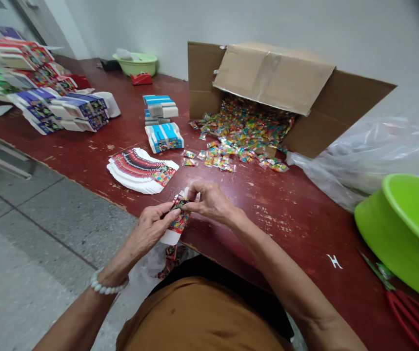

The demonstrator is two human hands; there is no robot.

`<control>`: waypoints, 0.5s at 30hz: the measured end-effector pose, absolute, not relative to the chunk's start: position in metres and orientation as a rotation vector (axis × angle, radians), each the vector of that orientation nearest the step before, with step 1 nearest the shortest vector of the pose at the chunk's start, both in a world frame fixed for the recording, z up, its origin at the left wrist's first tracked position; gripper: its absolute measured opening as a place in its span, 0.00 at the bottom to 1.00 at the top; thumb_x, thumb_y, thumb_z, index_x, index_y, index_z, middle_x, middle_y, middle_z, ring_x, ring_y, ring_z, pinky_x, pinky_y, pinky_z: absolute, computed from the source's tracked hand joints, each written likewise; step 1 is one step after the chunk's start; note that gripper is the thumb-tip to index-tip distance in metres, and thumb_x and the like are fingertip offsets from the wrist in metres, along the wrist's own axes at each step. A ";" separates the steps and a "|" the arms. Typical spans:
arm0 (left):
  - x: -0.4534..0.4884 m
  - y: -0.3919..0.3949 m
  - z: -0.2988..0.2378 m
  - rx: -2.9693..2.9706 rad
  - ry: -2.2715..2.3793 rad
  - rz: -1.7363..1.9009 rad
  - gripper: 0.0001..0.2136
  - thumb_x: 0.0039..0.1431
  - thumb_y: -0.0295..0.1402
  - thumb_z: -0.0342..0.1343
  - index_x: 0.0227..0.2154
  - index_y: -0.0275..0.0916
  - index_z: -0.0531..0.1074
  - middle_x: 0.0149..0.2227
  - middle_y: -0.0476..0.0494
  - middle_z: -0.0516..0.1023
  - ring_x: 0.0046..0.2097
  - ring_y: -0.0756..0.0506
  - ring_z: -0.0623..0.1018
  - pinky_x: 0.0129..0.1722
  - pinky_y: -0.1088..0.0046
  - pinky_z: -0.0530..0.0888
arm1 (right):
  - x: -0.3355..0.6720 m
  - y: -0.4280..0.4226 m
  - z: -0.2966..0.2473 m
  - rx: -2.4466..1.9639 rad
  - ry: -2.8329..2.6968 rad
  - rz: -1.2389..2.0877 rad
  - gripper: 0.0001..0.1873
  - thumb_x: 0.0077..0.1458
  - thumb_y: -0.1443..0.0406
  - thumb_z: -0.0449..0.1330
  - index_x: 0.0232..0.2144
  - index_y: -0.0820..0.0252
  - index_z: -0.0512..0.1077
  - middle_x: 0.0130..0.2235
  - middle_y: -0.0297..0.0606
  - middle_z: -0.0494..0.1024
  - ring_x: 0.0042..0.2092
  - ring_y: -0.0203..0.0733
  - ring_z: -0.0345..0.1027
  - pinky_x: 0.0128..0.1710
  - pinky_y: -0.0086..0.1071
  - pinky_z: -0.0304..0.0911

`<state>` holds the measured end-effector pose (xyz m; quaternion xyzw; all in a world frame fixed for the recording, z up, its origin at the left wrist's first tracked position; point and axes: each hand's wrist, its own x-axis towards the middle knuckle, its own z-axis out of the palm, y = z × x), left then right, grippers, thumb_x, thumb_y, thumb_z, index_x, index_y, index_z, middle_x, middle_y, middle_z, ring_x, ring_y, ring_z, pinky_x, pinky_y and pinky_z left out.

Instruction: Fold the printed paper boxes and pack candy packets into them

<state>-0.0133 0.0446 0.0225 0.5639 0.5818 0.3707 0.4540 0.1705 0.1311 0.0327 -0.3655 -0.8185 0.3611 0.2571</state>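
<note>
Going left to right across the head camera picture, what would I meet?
Purple-printed carton stacks, fanned red-printed cartons, blue-striped cartons, scattered colourful sachets, clear plastic sheeting, lime-green plastic basin.

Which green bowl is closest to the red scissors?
The lime-green basin right beside the red scissors; the other green basin sits far off by the wall.

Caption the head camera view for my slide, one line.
Left hand and right hand hold a printed paper box at a red table.
</note>
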 end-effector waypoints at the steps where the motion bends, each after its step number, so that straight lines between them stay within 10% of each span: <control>1: -0.012 0.045 0.025 1.373 1.432 0.921 0.23 0.59 0.49 0.60 0.46 0.35 0.82 0.38 0.43 0.85 0.40 0.40 0.79 0.38 0.71 0.73 | 0.172 0.132 0.031 -0.962 -2.184 1.037 0.10 0.50 0.69 0.72 0.28 0.61 0.72 0.27 0.28 0.74 0.30 0.32 0.64 0.32 0.27 0.54; 15: -0.009 0.046 0.036 0.902 1.000 0.560 0.16 0.42 0.43 0.73 0.28 0.36 0.80 0.24 0.42 0.81 0.23 0.47 0.76 0.25 0.72 0.72 | 0.185 0.117 0.026 -0.639 -1.938 1.601 0.08 0.53 0.65 0.66 0.33 0.59 0.70 0.30 0.30 0.75 0.30 0.33 0.68 0.31 0.26 0.62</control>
